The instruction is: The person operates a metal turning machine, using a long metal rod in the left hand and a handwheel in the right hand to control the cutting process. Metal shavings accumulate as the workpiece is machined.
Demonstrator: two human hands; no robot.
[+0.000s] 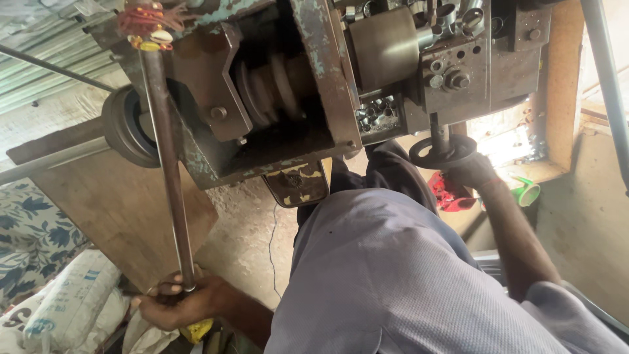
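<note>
Left hand [175,303] clenched around long lever rod [168,164], right hand [473,172] gripping black handwheel [443,152].

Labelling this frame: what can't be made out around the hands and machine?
Head view:
- Left hand grips the long lever; its lower end is covered by the fingers.
- Right hand rests on the handwheel, hiding part of the rim.
- Machine top is cut off by the frame edge.
- Window glare washes out detail behind it.

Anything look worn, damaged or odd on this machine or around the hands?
The machine frame has teal paint flaking off to rusty metal. Red thread and shells are tied atop the long lever that the left hand grips. The right hand holds the handwheel. No breakage visible.
</note>
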